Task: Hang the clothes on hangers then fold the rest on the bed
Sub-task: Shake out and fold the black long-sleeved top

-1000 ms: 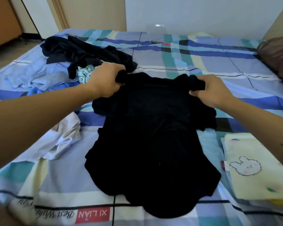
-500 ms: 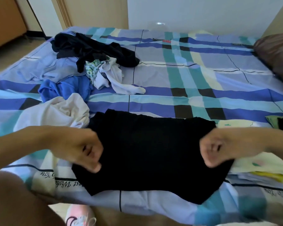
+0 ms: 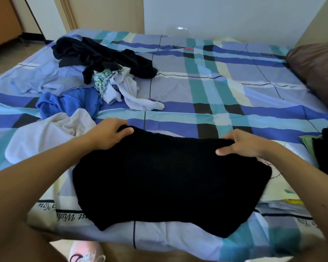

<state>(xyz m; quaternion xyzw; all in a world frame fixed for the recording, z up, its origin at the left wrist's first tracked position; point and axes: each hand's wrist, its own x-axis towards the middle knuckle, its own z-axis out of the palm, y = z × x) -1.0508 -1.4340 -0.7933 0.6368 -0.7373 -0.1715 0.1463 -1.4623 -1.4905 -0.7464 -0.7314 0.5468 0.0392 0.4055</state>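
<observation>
half a second ago both fists sat low at the shirt's near edge; now they have gone up to its far edge. the left hand (image 3: 110, 134) grips the far left corner of the shirt (image 3: 169, 176), fingers curled over the fold and thumb on top. the shirt, black and folded to a wide slab (a second ago it lay out full length), lies flat on the near part of the bed (image 3: 216, 95), close to the mattress edge. the right hand (image 3: 242, 143) grips the far right corner the same way, so the hands are well apart, one at each end.

the bed carries the rest. at left a white cloth (image 3: 45, 133) lies just beside the left hand, with a blue cloth (image 3: 68, 103) behind it, then a dark pile (image 3: 102, 55) with a white garment (image 3: 129, 91) trailing out. under the shirt's right end lies a folded cream cloth (image 3: 280, 186). a brown pillow (image 3: 318, 70) sits at far right.
</observation>
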